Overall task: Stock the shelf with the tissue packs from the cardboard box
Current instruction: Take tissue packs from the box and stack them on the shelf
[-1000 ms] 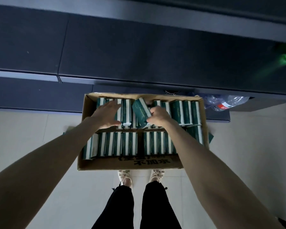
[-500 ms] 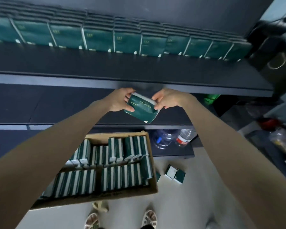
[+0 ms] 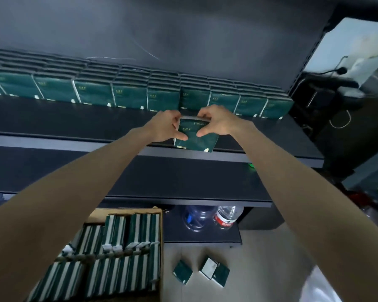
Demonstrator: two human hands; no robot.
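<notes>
Both hands at the shelf front. My left hand (image 3: 166,127) and right hand (image 3: 216,123) grip one green tissue pack (image 3: 194,138) between them, thumbs pressed on its front face and fingers curled over its top edge. The pack stands upright with its lower edge at the front edge of the shelf (image 3: 74,120), right of that edge's middle; I cannot tell whether it rests on the board. A stocked row of packs (image 3: 129,97) lines the back edge from the left end to the right corner. Between this row and the front edge runs a strip of dark board, open along its length on either side of my hands. A second shelf board (image 3: 183,177) sits below. The cardboard box (image 3: 160,236) stands on the floor (image 3: 260,258) at lower left, with packs on edge reaching its right wall. Near that wall a few loose packs (image 3: 182,272) lie on the floor, and two bottles (image 3: 227,216) stand on the bottom board beyond the box's far right corner.
</notes>
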